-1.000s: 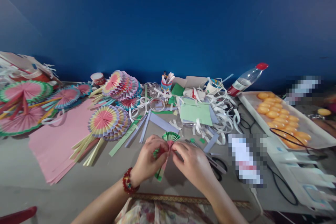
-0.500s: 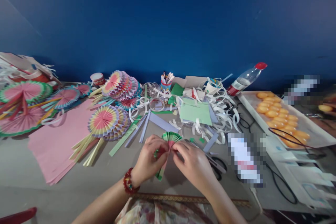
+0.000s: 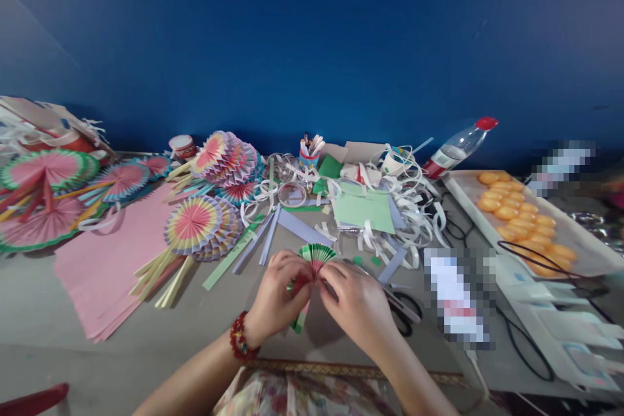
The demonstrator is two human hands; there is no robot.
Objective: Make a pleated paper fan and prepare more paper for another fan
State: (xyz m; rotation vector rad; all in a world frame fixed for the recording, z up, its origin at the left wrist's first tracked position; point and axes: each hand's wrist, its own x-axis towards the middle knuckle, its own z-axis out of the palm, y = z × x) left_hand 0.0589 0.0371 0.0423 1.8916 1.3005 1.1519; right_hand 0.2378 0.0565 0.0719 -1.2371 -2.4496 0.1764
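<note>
The small fan [image 3: 316, 252], left of the scissors [image 3: 403, 325], is pinched where its pleats [image 3: 318, 262] converge by the left hand [image 3: 280, 289] and right hand [image 3: 357, 296]; pleats should be pressed evenly and aligned there.

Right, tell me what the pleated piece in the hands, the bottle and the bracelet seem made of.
Pleated piece: likely matte paper, given its crisp folds.
Bottle: probably glossy clear plastic; its upper part is see-through.
Bracelet: shiny red beads, perhaps glass or plastic; I can't tell which.
</note>
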